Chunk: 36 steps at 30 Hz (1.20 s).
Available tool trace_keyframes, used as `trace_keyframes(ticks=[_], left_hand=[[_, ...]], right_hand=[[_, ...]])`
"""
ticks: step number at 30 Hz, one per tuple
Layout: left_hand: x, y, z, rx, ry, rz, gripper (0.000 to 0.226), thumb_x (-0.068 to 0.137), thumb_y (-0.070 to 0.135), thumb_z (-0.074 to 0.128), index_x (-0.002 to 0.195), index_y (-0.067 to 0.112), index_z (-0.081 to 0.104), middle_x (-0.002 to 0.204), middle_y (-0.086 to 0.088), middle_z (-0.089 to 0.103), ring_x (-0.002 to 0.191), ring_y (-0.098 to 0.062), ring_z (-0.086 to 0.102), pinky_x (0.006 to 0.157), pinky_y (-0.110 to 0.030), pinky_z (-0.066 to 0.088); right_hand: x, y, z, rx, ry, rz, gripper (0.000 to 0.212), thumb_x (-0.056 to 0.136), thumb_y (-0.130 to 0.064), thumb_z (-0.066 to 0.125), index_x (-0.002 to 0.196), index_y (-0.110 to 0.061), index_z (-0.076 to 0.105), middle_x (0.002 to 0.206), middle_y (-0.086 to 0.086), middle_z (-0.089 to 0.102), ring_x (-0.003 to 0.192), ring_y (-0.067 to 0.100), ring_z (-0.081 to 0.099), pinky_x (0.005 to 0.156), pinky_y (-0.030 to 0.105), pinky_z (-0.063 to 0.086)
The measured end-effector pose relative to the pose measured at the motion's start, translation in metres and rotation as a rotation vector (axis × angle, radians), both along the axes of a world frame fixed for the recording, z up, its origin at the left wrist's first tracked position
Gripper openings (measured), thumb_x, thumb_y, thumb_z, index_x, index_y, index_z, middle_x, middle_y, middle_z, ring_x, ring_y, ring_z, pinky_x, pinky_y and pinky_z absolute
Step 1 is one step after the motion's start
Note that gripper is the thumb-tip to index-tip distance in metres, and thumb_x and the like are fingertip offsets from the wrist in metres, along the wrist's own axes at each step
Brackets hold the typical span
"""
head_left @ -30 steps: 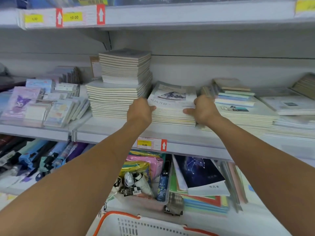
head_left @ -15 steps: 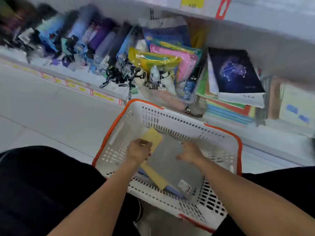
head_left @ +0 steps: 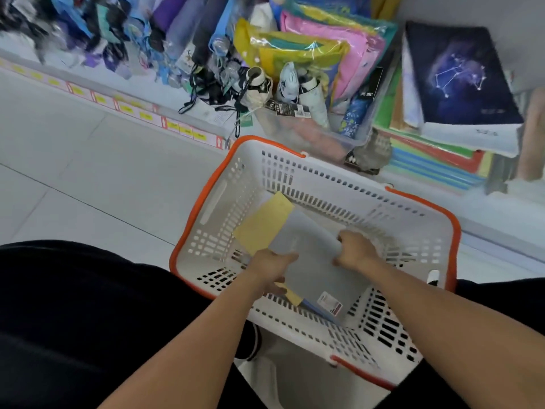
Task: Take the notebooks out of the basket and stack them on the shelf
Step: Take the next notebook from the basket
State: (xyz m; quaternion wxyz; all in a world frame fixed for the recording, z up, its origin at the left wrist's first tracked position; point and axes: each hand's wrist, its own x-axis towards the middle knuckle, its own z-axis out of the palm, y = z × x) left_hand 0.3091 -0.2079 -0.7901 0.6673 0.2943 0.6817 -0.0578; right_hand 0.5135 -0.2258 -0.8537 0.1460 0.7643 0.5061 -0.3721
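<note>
Both hands are seen inside the white basket (head_left: pixel 392 228) with the orange rim, which sits on the pale tiled floor (head_left: pixel 88 160) in front of the bottom shelf (head_left: pixel 188 113).

Left hand (head_left: pixel 269 268): closed over the near-left edge of the grey notebook (head_left: pixel 317 270), thumb on top of the cover, fingers tucked under. Whether the yellow notebook (head_left: pixel 264 224) beneath is also caught in that grip cannot be told.

Right hand (head_left: pixel 355 252): clamped on the right edge of the same grey notebook, fingers curled around it.

The grey notebook is held tilted across the basket, its barcode sticker (head_left: pixel 330 302) at the near corner. The yellow notebook is seen under it, sticking out toward the far-left; a blue edge (head_left: pixel 320 312) of something further down shows at the near side, kind not clear.

Beyond the basket, the bottom shelf is packed with umbrellas (head_left: pixel 265 84), a clear bin of coloured pouches (head_left: pixel 318 54) and a dark constellation-cover notebook (head_left: pixel 457 75) on stacked coloured folders (head_left: pixel 433 166). Black clothing (head_left: pixel 73 305) fills the lower left.
</note>
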Motion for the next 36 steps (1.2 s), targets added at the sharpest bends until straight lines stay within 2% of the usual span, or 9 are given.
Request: trace_keyframes(ticks=[3, 8, 11, 14, 18, 24, 29, 33, 36], left_hand=[[0.011, 0.001, 0.005, -0.187, -0.193, 0.166, 0.097, 0.061, 0.077, 0.071, 0.134, 0.016, 0.053, 0.13, -0.01, 0.057, 0.114, -0.034, 0.059, 0.081, -0.045, 0.059], [0.011, 0.015, 0.014, -0.183, -0.203, 0.675, 0.035, 0.1, 0.03, 0.045, 0.117, 0.002, 0.057, 0.093, -0.018, 0.065, 0.088, -0.033, 0.063, 0.085, -0.049, 0.052], [0.006, 0.012, 0.017, 0.032, -0.014, 0.566, 0.029, 0.102, 0.012, 0.039, 0.126, 0.003, 0.053, 0.114, -0.022, 0.063, 0.101, -0.037, 0.063, 0.087, -0.049, 0.051], [-0.002, 0.006, 0.022, 0.371, 0.323, 0.28, 0.027, 0.1, 0.019, 0.042, 0.113, 0.002, 0.058, 0.105, -0.018, 0.065, 0.094, -0.036, 0.064, 0.079, -0.042, 0.055], [-0.016, 0.005, 0.031, 0.609, 0.443, 0.204, 0.022, 0.099, 0.018, 0.041, 0.087, 0.008, 0.056, 0.068, -0.003, 0.057, 0.064, -0.024, 0.058, 0.058, -0.031, 0.047], [-0.018, 0.004, 0.029, 0.59, 0.456, 0.171, 0.015, 0.099, 0.017, 0.042, 0.092, 0.012, 0.054, 0.07, 0.001, 0.055, 0.062, -0.018, 0.055, 0.052, -0.028, 0.042], [-0.017, 0.001, 0.029, 0.596, 0.454, 0.207, 0.016, 0.1, 0.019, 0.041, 0.091, 0.012, 0.051, 0.069, 0.001, 0.053, 0.058, -0.014, 0.052, 0.05, -0.027, 0.041], [-0.019, -0.001, 0.029, 0.601, 0.434, 0.234, 0.015, 0.099, 0.018, 0.041, 0.094, 0.01, 0.053, 0.073, -0.002, 0.057, 0.062, -0.017, 0.056, 0.06, -0.033, 0.051], [-0.022, -0.001, 0.028, 0.567, 0.404, 0.282, 0.018, 0.099, 0.018, 0.041, 0.102, 0.009, 0.056, 0.077, -0.002, 0.06, 0.068, -0.021, 0.06, 0.066, -0.037, 0.056]], right_hand=[[-0.031, 0.027, 0.042, -0.102, 0.265, 0.255, 0.017, 0.083, -0.021, 0.068, 0.091, -0.007, 0.062, 0.09, 0.011, 0.063, 0.082, 0.028, 0.061, 0.064, 0.036, 0.047], [-0.047, 0.032, 0.081, -0.485, 1.003, -0.2, 0.035, 0.094, -0.034, 0.065, 0.112, -0.005, 0.068, 0.113, 0.017, 0.069, 0.1, 0.027, 0.069, 0.075, 0.037, 0.059], [-0.024, 0.028, 0.024, 0.046, 0.485, -0.281, 0.059, 0.082, -0.045, 0.076, 0.121, -0.002, 0.063, 0.109, 0.014, 0.066, 0.101, 0.029, 0.065, 0.094, 0.05, 0.053], [-0.014, 0.01, -0.024, 0.037, 0.159, -0.152, 0.108, 0.069, -0.055, 0.082, 0.151, -0.009, 0.029, 0.153, 0.011, 0.036, 0.137, 0.032, 0.039, 0.11, 0.044, 0.038], [-0.022, -0.006, -0.048, 0.031, 0.096, -0.122, 0.102, 0.073, -0.054, 0.079, 0.15, -0.012, 0.026, 0.151, 0.014, 0.029, 0.139, 0.035, 0.029, 0.109, 0.047, 0.038], [-0.022, 0.014, -0.042, -0.033, 0.065, -0.109, 0.085, 0.079, -0.054, 0.074, 0.144, -0.015, 0.035, 0.146, 0.017, 0.03, 0.133, 0.038, 0.033, 0.102, 0.052, 0.043], [-0.032, -0.022, -0.044, 0.203, -0.12, -0.135, 0.052, 0.088, -0.035, 0.066, 0.13, -0.014, 0.044, 0.142, 0.014, 0.034, 0.129, 0.036, 0.034, 0.096, 0.048, 0.044], [-0.031, -0.034, -0.047, -0.028, -0.005, -0.399, 0.086, 0.082, -0.04, 0.075, 0.146, -0.01, 0.026, 0.149, 0.015, 0.027, 0.131, 0.039, 0.036, 0.093, 0.045, 0.048], [-0.018, -0.029, -0.05, -0.078, 0.056, -0.397, 0.091, 0.074, -0.04, 0.08, 0.144, -0.01, 0.03, 0.139, 0.014, 0.044, 0.125, 0.035, 0.046, 0.087, 0.04, 0.051]])
